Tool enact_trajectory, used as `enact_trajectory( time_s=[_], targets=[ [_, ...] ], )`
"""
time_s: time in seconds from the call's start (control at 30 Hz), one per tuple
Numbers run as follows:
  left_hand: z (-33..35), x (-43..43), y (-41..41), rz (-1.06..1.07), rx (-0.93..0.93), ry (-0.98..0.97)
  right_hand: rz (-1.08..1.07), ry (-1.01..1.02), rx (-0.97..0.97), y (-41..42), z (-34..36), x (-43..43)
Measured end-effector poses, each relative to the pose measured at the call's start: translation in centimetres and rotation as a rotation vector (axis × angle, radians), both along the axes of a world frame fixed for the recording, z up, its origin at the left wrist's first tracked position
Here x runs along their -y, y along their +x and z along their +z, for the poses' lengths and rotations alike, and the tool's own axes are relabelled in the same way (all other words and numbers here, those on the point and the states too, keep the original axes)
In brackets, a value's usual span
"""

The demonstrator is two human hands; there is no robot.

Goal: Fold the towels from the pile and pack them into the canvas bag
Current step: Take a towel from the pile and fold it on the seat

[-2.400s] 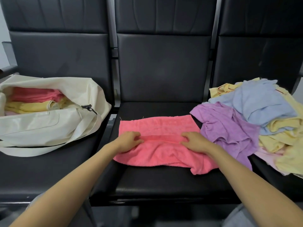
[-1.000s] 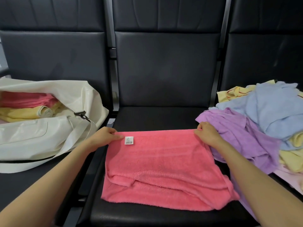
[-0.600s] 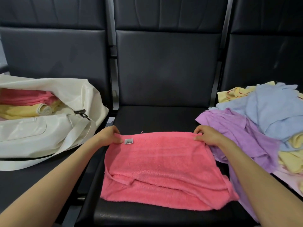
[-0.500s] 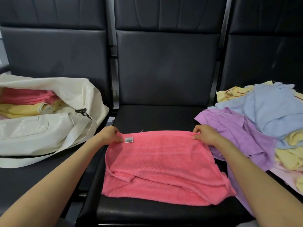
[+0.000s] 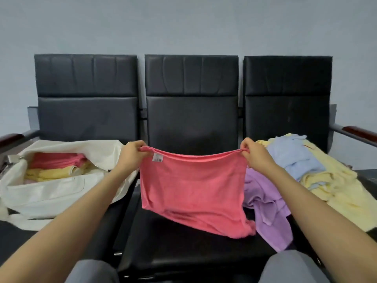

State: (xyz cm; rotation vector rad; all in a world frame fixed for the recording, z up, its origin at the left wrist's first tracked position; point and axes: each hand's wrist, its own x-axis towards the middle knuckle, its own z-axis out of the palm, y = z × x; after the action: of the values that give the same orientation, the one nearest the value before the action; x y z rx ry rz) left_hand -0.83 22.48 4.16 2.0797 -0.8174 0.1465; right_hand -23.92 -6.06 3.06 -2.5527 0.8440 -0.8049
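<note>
Left hand and right hand, pinched on its top corners, were raised, and the pink towel was lifted off the seat at 6 o'clock, seemingly for another fold.

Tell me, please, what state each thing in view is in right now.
pink towel: held up by its top corners, hanging.
left hand: pinches the towel's left corner.
right hand: pinches the towel's right corner.
canvas bag: open, folded towels inside.
towel pile: unfolded, heaped.
</note>
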Motion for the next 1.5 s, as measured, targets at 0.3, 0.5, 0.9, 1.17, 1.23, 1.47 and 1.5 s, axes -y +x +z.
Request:
enact_trajectory(
  time_s=[0.3,0.5,0.9,1.17,1.23,1.47,1.5],
  targets=[
    [8.7,-1.7,-3.4,-0.158,-0.439,-0.556,0.147,0.574,0.765,-2.6,10.7,-3.8],
    [9.3,-3.4,-3.4,-0.289,-0.569,-0.797,0.18,0.545,0.908,-3.4,11.7,-3.9],
    [6.0,-1.2,-1.5,-0.21,-0.516,-0.542,0.046,0.647,0.583,-0.8,7.5,-2.5],
    [4.5,-0.4,-0.4,-0.313,-0.475,-0.752,0.122,0.686,0.752,0.3,6.3,-2.7],
    [3.6,-0.9,-0.5,-0.279,-0.47,-0.706,0.085,0.656,0.677,0.0,5.7,-2.7],
    [-3.5,-4.5,-3.3,-0.16,-0.554,-0.443,-0.124,0.413,0.3,-3.0,0.4,-4.3],
    [-4.4,-5.0,-3.9,-0.152,-0.568,-0.396,-0.135,0.37,0.252,-3.6,-0.6,-4.6]
  ],
)
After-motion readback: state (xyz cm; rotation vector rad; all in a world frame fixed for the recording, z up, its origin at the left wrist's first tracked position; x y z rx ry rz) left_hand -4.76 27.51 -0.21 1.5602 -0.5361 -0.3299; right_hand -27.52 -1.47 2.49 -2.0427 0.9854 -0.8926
